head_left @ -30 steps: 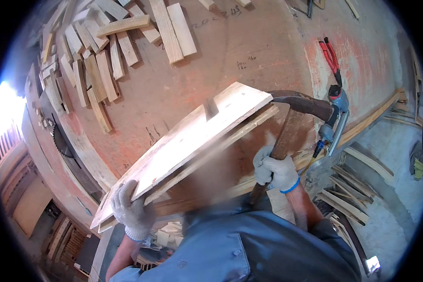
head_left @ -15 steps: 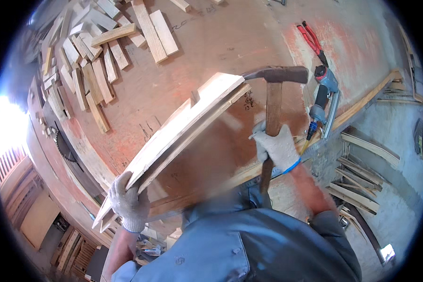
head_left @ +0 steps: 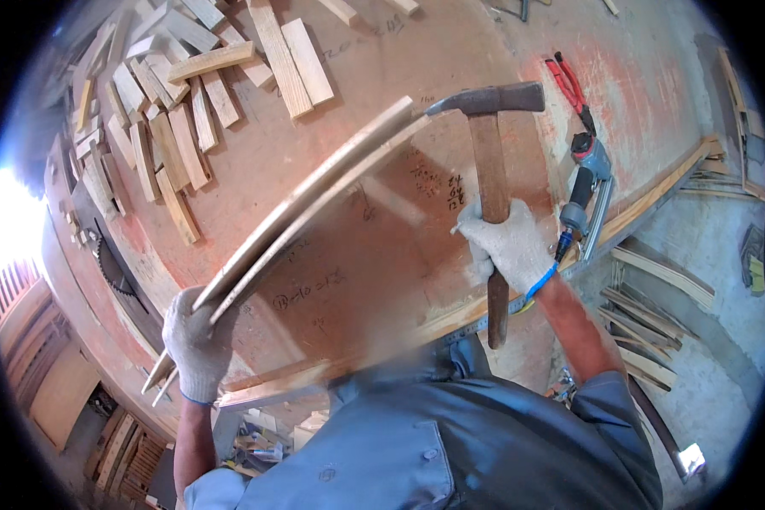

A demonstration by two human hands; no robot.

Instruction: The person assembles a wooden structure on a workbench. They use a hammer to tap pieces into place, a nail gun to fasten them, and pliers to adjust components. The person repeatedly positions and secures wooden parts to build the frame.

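My left hand [head_left: 197,348], in a white knitted glove, is closed around the near end of a pair of long, pale wooden boards [head_left: 302,197]. They are seen on edge, a narrow gap between them, and slant away to the far right above the bench. My right hand [head_left: 512,246], gloved too, grips the wooden handle of a claw hammer [head_left: 489,161]. Its dark metal head is uppermost, with the thin curved end pointing left by the far end of the boards. Whether the hammer touches them I cannot tell.
Short wood pieces [head_left: 183,140] lie heaped at the far left. Red-handled pliers [head_left: 567,85] and an air nail gun [head_left: 582,174] rest on the right. A toothed saw blade [head_left: 110,268] shows at left. Wood strips [head_left: 646,353] lie beyond the bench edge at right.
The boards have turned from showing a broad face to standing on edge, and my left hand has shifted left and farther away. The hammer has risen slightly away from me.
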